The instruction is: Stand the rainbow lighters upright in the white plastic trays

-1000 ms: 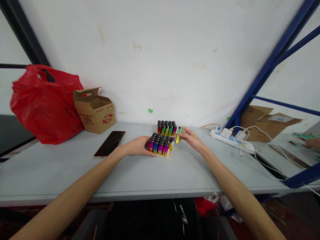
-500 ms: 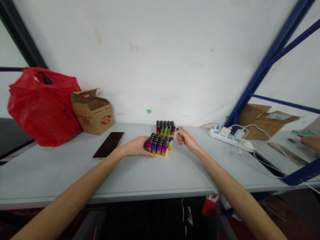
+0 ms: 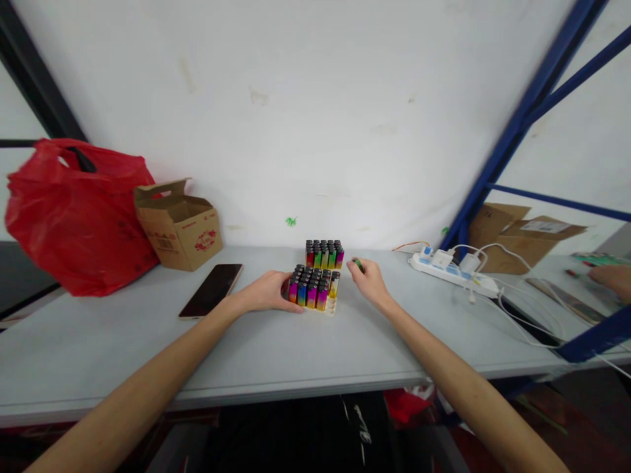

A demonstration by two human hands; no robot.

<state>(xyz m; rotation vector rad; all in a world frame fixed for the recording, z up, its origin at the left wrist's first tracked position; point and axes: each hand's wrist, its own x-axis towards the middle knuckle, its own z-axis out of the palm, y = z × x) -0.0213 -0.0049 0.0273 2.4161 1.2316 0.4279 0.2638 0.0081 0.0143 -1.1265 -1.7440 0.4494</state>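
Observation:
Colorful lighters with black tops point(image 3: 310, 289) stand in rows in a pale tray point(image 3: 331, 307), whose right column shows a yellow lighter point(image 3: 334, 286) and bare slots in front of it. My left hand point(image 3: 270, 291) grips the left side of this tray, thumb at its front corner. Directly behind stands a second block of lighters point(image 3: 324, 254), red, green and purple. To the right of both groups, my right hand point(image 3: 369, 279) has its fingers closed on a green lighter point(image 3: 358, 265), held clear of the trays and partly hidden by the fingers.
A dark phone point(image 3: 211, 290) lies left of my left hand. Farther left are an open cardboard box point(image 3: 185, 230) and a red plastic bag point(image 3: 83, 217). On the right sit a power strip point(image 3: 451, 272) with cables, a blue frame, flattened cardboard and another person's hand point(image 3: 611, 281).
My right hand has turned and moved slightly lower, with the green lighter still in its fingers. My left hand stays on the tray. The whole view has shifted slightly.

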